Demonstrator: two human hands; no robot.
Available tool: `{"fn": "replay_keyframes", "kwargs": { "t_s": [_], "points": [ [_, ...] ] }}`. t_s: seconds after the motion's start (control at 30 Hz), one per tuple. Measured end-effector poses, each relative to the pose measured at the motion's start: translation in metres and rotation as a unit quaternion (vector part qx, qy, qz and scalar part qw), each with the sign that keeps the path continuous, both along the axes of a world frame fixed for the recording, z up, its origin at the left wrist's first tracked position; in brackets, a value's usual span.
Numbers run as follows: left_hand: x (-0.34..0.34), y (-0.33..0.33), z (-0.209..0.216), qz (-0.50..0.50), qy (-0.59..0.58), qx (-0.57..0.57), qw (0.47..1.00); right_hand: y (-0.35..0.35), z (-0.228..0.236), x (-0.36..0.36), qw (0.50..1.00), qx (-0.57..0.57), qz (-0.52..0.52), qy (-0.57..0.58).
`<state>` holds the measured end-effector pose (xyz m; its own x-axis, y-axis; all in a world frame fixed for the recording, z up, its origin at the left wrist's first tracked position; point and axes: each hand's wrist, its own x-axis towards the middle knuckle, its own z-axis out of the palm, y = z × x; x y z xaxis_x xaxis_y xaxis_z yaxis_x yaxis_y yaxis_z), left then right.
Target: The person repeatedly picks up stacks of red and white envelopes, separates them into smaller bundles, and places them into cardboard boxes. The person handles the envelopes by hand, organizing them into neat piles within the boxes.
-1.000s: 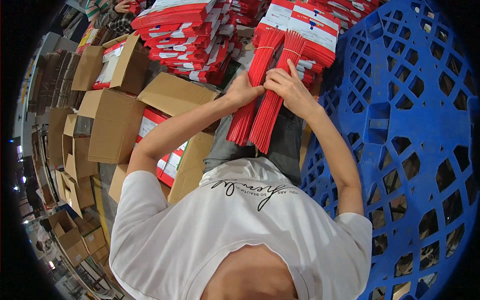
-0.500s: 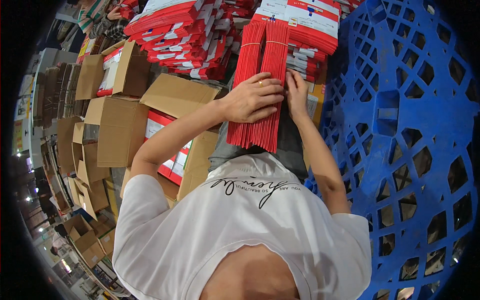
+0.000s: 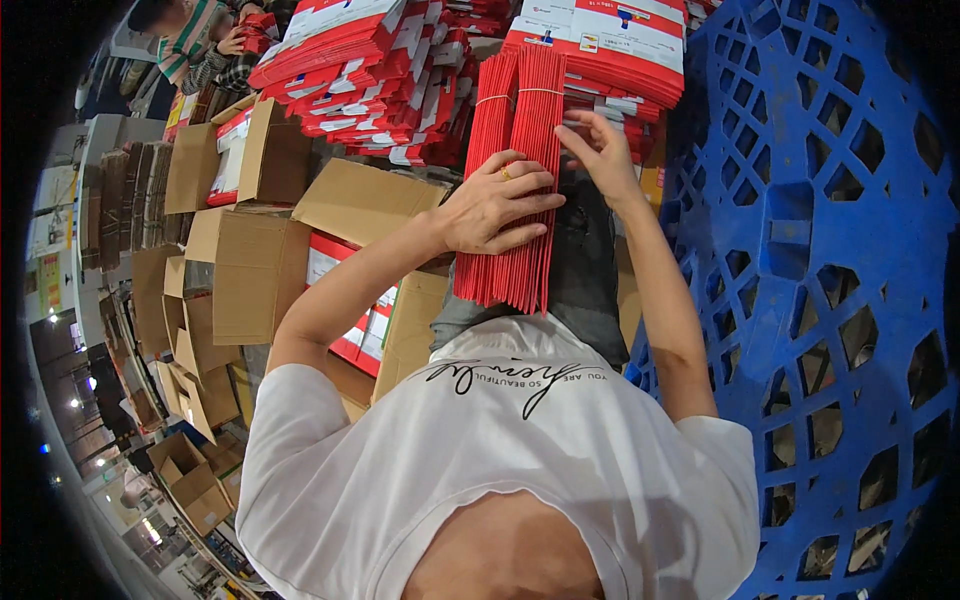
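Resting palm down across two long, narrow red bundles of thin stacked layers [image 3: 538, 125], the left hand [image 3: 505, 205] lies at the upper centre of the frame, its fingers slightly parted and a gold-coloured ring [image 3: 506, 173] on one; its thumb is hidden, so I cannot tell whether it grips. The bundles lie side by side above dark grey trousers [image 3: 590, 250], each bound near its upper end by a thin pale band [image 3: 541, 91]. Just right of them, the right hand [image 3: 602, 160] is spread, thumb apart from its bent fingers; whether its fingertips touch the nearer bundle is unclear. Beyond the bundles' upper ends sits a stack of flat red-and-white packets [image 3: 605, 50], with a taller, uneven red-and-white pile [image 3: 365, 85] to its left. Open brown cardboard boxes [image 3: 262, 275] fill the left; a latticed blue plastic pallet [image 3: 855, 235] covers the right.
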<state>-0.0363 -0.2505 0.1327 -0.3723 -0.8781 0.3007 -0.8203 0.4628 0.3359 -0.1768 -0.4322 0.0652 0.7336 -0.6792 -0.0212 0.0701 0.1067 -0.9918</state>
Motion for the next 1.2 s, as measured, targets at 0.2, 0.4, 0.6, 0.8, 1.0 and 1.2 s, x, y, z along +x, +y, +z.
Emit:
{"fn": "replay_keyframes", "kwargs": {
  "t_s": [0.2,0.4,0.6,0.8,1.0,1.2],
  "points": [
    [0.003,-0.002,0.001,0.003,-0.011,0.005,1.0,0.002,-0.003,0.004,0.994,-0.097,-0.046,-0.022],
    [0.011,0.003,-0.002,0.0,-0.009,-0.005,1.0,-0.01,0.001,-0.006,0.983,-0.173,-0.055,-0.022],
    [0.009,0.006,-0.003,0.009,-0.023,0.002,1.0,0.003,0.027,-0.004,0.927,-0.357,-0.066,0.087],
    [0.011,0.007,0.0,0.011,-0.025,0.011,1.0,0.0,0.028,-0.009,0.932,-0.341,-0.023,0.118],
    [0.013,0.012,-0.01,0.033,0.005,-0.005,0.999,0.007,0.034,-0.012,0.918,-0.387,-0.027,0.087],
    [0.016,0.016,-0.011,0.039,0.023,-0.014,0.999,0.005,0.035,-0.016,0.882,-0.456,-0.03,0.118]
  ]
}}
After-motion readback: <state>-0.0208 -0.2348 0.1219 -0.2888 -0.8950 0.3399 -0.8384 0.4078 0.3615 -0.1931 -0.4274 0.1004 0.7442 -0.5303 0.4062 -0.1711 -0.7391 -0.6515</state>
